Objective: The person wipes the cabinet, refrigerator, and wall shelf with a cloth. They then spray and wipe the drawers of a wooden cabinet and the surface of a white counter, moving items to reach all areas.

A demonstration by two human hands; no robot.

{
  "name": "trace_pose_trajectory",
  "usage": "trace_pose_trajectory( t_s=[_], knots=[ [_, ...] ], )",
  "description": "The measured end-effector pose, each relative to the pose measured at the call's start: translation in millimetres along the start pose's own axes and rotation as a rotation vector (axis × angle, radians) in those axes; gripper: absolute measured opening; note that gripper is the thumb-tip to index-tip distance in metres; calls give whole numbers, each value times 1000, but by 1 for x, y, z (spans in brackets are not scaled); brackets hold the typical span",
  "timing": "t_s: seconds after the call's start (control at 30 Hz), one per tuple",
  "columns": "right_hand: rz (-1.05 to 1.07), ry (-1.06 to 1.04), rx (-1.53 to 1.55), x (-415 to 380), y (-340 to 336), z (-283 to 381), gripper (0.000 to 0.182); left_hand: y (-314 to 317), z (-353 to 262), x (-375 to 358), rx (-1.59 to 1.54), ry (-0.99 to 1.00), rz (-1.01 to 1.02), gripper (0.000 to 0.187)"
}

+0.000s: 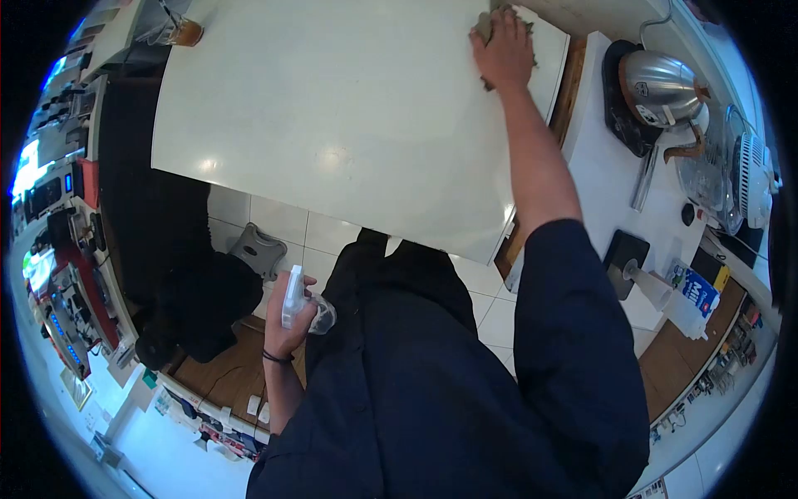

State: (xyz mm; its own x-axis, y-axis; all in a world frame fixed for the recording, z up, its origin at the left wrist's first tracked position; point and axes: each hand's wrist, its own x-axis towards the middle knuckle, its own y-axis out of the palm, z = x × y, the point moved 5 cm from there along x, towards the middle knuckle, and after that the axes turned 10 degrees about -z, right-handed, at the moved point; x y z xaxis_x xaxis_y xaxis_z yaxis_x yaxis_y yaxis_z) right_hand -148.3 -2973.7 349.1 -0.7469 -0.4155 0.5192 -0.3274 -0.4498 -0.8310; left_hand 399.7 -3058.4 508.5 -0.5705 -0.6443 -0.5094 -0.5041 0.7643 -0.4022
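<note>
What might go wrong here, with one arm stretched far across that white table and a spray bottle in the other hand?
The right hand presses a cloth near the far edge of the white table; a hard wipe may push the cloth off. The glass stands at the far left corner and might be knocked if wiping goes that way. The left hand holds the spray bottle low beside the body, so a stray squeeze might wet the floor tiles.

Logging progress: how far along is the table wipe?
Mid-wipe. Right hand presses a cloth at the far corner of the white table. Left hand has its grip on a spray bottle down by the hip. The tabletop looks glossy and clean; which parts are already wiped can't be told.
</note>
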Motion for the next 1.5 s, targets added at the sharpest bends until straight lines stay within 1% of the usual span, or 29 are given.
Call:
trace_pose_trajectory(
  t_s=[0.03, 0.1, 0.13, 0.2, 0.27, 0.33, 0.4, 0.5, 0.6, 0.7, 0.83, 0.93, 1.03, 1.1, 1.17, 1.2, 1.3, 1.33, 1.4, 1.5],
  knots=[
    [26, -12, 4, -20, -16, 16, 68, 0, 0, 1, -2, -1, 16, 39],
    [68, -43, 26, -64, -55, 54, 66, 1, -5, 6, -7, 85, 17, 33],
    [57, -72, 72, -90, -74, 72, 65, -1, -7, 8, -7, 129, 20, 30],
    [146, -85, 138, -141, -112, 106, 67, -6, -6, 8, -16, 174, 44, 29],
    [281, -95, 197, -192, -151, 135, 71, -16, -2, 7, -1, 236, 73, 29],
    [359, -95, 196, -244, -176, 151, 73, -32, 12, 1, -34, 235, 75, 30],
    [413, -100, 193, -270, -193, 165, 75, -48, 29, -1, -60, 235, 75, 30],
    [457, -104, 180, -284, -204, 174, 75, -70, 56, -2, -39, 228, 70, 29],
    [447, -112, 153, -273, -199, 173, 76, -83, 74, 2, 50, 234, 33, 29],
    [378, -110, 145, -240, -174, 169, 77, -86, 76, 13, 134, 241, 79, 33],
    [257, -121, 119, -153, -116, 150, 75, -87, 61, 30, 183, 184, 82, 36],
    [179, -141, 53, -76, -53, 121, 72, -86, 65, 33, 18, 119, -1, 41],
    [110, -110, -54, 5, 11, 86, 71, -74, 43, 36, -3, 23, -75, 30],
    [100, -28, -90, 50, 34, 77, 71, -71, 44, 37, -26, -17, -54, 32],
    [268, -2, -148, 78, 16, 103, 62, -70, 46, 37, -53, -35, -34, 32],
    [353, 10, -182, 80, 12, 112, 59, -74, 58, 36, -27, -67, 35, 40],
    [272, 14, -137, 69, 5, 120, 59, -78, 65, 33, -47, -88, 8, 37],
    [195, -26, -125, 58, 9, 122, 62, -80, 69, 34, -34, -67, 4, 36],
    [44, -105, -103, 17, 25, 122, 69, -84, 78, 34, -6, -27, 0, 34],
    [87, -177, -4, -49, -22, 168, 68, -92, 81, 32, 11, 34, 12, 32]
  ],
)
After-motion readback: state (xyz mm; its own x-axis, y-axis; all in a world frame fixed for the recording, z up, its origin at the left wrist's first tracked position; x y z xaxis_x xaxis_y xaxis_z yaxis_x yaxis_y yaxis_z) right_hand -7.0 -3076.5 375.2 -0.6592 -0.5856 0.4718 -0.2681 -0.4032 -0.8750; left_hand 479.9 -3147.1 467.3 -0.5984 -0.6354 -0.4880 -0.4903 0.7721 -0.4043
